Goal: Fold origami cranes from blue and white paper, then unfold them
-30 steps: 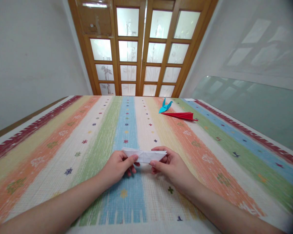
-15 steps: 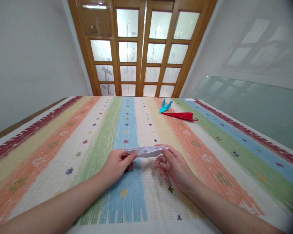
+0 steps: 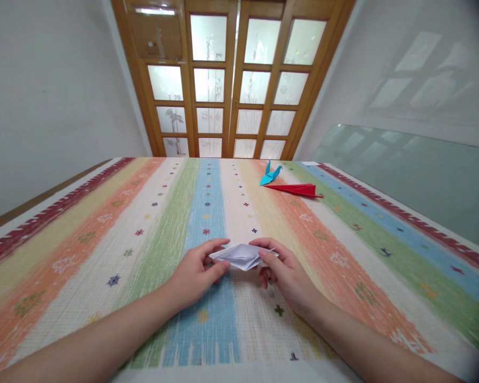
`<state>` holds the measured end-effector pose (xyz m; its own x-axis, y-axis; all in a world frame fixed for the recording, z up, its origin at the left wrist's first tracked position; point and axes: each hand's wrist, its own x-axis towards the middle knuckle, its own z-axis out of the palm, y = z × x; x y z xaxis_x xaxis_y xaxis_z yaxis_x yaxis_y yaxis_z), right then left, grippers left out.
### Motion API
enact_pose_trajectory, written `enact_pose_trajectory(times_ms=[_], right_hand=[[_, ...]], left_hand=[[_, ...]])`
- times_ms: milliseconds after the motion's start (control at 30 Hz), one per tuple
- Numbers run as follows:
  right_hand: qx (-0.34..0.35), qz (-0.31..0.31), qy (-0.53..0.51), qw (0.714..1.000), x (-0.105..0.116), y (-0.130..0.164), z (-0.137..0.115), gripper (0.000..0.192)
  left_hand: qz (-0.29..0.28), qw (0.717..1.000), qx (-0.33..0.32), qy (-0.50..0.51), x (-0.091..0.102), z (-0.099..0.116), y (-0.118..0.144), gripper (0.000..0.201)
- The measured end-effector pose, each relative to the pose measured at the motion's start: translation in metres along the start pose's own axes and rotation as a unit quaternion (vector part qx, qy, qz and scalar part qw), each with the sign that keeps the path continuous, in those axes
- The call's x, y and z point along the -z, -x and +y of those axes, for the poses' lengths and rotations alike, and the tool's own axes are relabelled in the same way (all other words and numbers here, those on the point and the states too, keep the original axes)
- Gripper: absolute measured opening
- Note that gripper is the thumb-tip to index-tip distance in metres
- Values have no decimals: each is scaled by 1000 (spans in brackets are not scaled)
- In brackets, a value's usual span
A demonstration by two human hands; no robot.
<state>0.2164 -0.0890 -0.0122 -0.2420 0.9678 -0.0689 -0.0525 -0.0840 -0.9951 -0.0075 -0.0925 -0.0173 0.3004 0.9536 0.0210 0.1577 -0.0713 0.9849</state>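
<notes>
Between my two hands is a white folded paper boat [image 3: 242, 256], its middle spread into a hollow and its pointed ends toward each side. My left hand [image 3: 197, 268] grips the left end, thumb on the near side and index finger along the far side. At the right end, my right hand [image 3: 284, 266] pinches the paper between thumb and index finger, the other fingers curled below. Whether the underside touches the tablecloth is hidden.
A blue paper crane [image 3: 270, 174] and a red paper plane [image 3: 297, 190] lie farther back on the striped tablecloth [image 3: 175, 213]. Beyond the table stands a wooden door [image 3: 233, 80] with glass panes. A pale glass panel [image 3: 407, 170] leans at the right wall.
The paper has tilted toward me and widened in the middle, showing its hollow. My left index finger has moved to the far side, and the paper sits slightly closer and to the right.
</notes>
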Motion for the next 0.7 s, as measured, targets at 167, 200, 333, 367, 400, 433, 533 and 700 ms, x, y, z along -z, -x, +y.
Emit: enact_pose_trajectory(times_ms=[167,200,333,367,400,433,533,700], right_hand=[[15,-17,48,999,-3,3,0,29],[19,-22,53,998,-4,4,0,29],[30,-38,64,997,-9,8,-5,31],[31,-42,63,997,-10,9,-7,31],[31,-45,63,997,-10,9,-7,31],[31,-47,62,996,-10,9,-8,31],[29,-48,64,996,-9,8,-6,32],[29,-54,62,996,-5,5,0,33]], left_hand=[[-1,999,0,54,-4,1,1,47],[5,999,0,49,-4,2,1,45],[14,999,1,32,-3,3,1,40],[13,999,2,32,-3,3,1,40],[10,999,2,34,-3,4,2,40],[7,999,1,38,-3,4,2,41],[2,999,-2,52,-2,4,2,43],[-1,998,-11,55,-2,3,3,40]])
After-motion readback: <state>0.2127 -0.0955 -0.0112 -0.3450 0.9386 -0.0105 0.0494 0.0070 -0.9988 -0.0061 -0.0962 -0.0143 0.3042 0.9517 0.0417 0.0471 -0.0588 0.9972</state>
